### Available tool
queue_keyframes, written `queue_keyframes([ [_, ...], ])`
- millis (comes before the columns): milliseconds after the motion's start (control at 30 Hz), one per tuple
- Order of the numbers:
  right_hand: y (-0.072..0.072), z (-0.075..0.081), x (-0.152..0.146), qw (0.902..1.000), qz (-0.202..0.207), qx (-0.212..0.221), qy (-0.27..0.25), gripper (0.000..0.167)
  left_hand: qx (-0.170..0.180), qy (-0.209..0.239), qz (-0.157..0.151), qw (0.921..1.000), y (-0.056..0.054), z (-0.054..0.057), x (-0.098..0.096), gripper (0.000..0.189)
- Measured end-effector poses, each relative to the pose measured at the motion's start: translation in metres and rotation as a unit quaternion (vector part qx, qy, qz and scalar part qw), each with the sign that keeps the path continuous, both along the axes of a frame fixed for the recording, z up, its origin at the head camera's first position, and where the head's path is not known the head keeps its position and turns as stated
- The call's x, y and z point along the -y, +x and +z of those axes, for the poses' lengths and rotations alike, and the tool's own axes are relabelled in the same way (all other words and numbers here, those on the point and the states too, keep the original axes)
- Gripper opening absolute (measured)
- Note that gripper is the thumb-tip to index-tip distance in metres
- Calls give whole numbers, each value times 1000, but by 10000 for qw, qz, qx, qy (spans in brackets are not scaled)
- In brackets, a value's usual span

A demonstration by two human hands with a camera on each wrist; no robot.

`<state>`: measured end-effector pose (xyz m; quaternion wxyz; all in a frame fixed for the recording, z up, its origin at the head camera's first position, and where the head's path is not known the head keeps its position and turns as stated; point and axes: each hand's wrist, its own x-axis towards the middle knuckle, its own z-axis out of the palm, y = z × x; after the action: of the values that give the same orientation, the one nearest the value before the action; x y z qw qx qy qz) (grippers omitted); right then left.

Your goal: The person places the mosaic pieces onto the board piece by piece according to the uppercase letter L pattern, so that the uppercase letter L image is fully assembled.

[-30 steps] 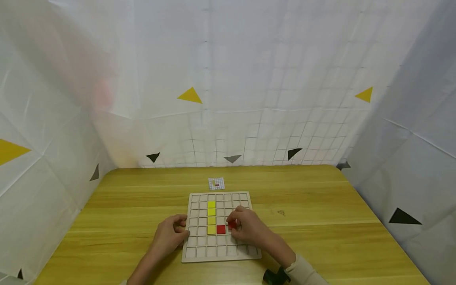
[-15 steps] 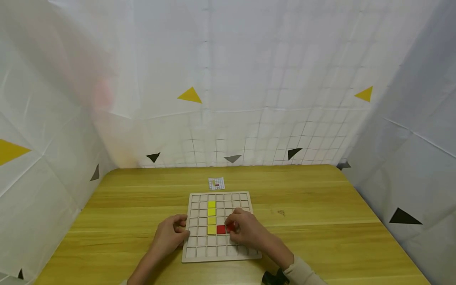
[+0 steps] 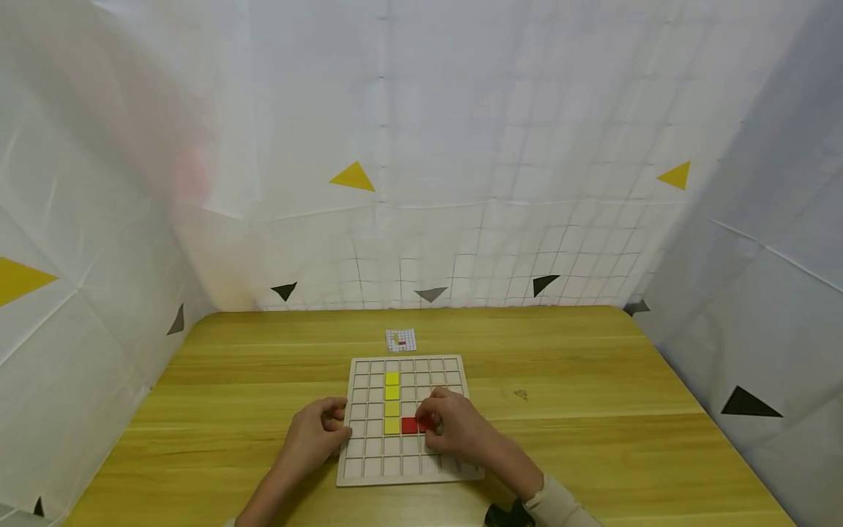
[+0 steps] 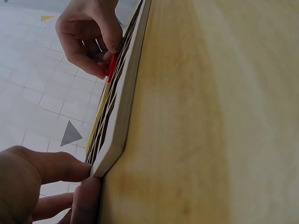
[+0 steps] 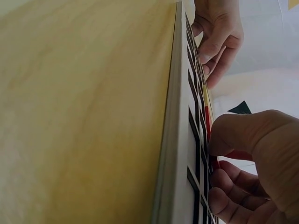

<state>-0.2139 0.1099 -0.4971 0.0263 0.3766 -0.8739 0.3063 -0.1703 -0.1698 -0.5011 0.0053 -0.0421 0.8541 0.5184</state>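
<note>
A pale wooden grid board [image 3: 372,465] lies on the table. In one column several yellow tiles [image 3: 392,394] sit in its cells, and a red tile [image 3: 410,425] sits to the right of the lowest one. My right hand [image 3: 456,426] pinches a second red tile [image 3: 425,423] at the cell beside the first; the fingers hide part of it. My left hand [image 3: 317,428] holds the board's left edge. In the left wrist view the left thumb [image 4: 60,167] rests on the board's top, with fingers against its side.
A small printed grid card [image 3: 401,340] lies behind the board. Near the front edge, by the right sleeve [image 3: 558,503], is a dark object [image 3: 510,514], partly cut off. White sheeting [image 3: 435,249] surrounds the wooden table [image 3: 593,395].
My right hand has shifted slightly left, bringing the second red tile up beside the first. The left hand keeps its place on the board.
</note>
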Motion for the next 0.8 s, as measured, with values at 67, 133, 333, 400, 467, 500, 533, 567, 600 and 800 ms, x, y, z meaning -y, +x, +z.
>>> queue_keyframes([
  [67, 0, 1, 0, 10000, 3, 15, -11, 24, 7, 19, 5, 10000, 0, 0, 0, 51],
  [133, 0, 1, 0, 10000, 19, 36, -24, 24, 8, 36, 7, 10000, 0, 1, 0, 51],
  [333, 0, 1, -1, 10000, 41, -18, -31, 26, -15, 55, -3, 10000, 1, 1, 0, 51],
  [400, 0, 1, -1, 10000, 43, -42, -38, 26, -16, 62, 4, 10000, 0, 1, 0, 51],
  [467, 1, 1, -1, 10000, 35, -73, -48, 26, -17, 68, 5, 10000, 0, 0, 0, 51],
  [500, 1, 1, -1, 9999, 28, -88, -46, 26, -21, 67, 6, 10000, 0, 0, 0, 51],
  [533, 1, 1, -2, 10000, 18, -83, -48, 25, -27, 59, 9, 10000, 0, 0, 0, 51],
  [567, 1, 1, -2, 10000, -5, -74, -53, 25, -36, 43, 11, 10000, 0, -1, 0, 51],
  [600, 1, 1, -3, 9999, -23, -90, -56, 25, -46, 29, 10, 10000, 0, -1, 0, 51],
  [800, 1, 3, -8, 9994, -249, -200, -161, 19, -88, 5, -14, 10000, -1, -3, 1, 48],
])
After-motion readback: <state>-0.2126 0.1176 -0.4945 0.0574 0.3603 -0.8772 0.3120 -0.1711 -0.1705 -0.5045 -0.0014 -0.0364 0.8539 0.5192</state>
